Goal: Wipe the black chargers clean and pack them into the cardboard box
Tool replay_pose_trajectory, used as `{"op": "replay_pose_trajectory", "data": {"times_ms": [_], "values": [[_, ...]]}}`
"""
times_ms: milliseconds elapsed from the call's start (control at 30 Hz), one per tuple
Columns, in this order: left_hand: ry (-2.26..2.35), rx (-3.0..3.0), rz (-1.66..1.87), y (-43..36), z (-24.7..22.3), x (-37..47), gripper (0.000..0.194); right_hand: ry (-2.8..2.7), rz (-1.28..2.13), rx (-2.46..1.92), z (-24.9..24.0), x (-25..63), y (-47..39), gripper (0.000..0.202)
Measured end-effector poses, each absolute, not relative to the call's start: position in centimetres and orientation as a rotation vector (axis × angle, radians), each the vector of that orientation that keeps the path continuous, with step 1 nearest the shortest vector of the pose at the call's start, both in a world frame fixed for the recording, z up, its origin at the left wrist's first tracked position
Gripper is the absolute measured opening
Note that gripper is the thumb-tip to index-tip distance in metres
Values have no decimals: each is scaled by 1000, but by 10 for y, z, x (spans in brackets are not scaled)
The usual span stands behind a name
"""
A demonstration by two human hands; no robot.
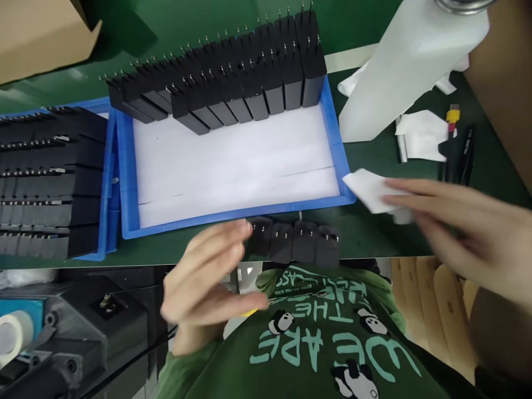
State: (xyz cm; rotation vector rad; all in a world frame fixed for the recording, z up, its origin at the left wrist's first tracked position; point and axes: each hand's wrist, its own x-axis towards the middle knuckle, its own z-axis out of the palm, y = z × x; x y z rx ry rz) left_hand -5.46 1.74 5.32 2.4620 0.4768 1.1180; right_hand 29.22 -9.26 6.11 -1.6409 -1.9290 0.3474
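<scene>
White, thin and creased, the folded sheet of paper or cloth (366, 191) lies in the grip of the right hand (469, 227), by the tray's near right corner. Motion blurs that hand, but thumb and fingers look closed on the sheet. It should be light, limp and easily crumpled, best pinched by its doubled part.

The left hand (211, 277) is well apart from the right and holds nothing visible, thumb spread away from its fingers. Its fingertips reach the leftmost of four black, two-pronged plastic blocks (305, 244) at the desk's near edge; whether they touch, I cannot tell. Such blocks are probably stiff and smooth, best taken by the sides, clear of the prongs.

Beyond lies a white-lined blue plastic tray (241, 215), more black pronged blocks (272, 91) lining its far edge. Past its right edge leans a tall white bottle (399, 72).
</scene>
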Motion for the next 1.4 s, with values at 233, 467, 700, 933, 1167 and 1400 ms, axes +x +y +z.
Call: {"op": "replay_pose_trajectory", "data": {"times_ms": [233,467,700,933,1167,1400], "values": [[644,2543,653,19,32,-63,85,-1850,322,-1633,48,218,-108,43],[611,2554,556,26,32,-50,66,-1873,599,-1560,22,187,-90,56],[806,2449,652,5,28,-49,63,-1928,812,-1391,25,204,-78,54],[741,2516,666,10,30,-51,76,-1797,824,-1580,30,211,-90,75],[649,2460,737,9,25,-45,83,-1962,-110,-1476,20,190,-102,45],[648,2411,768,11,21,-41,78,-2122,-75,-1338,9,182,-104,28]]}}
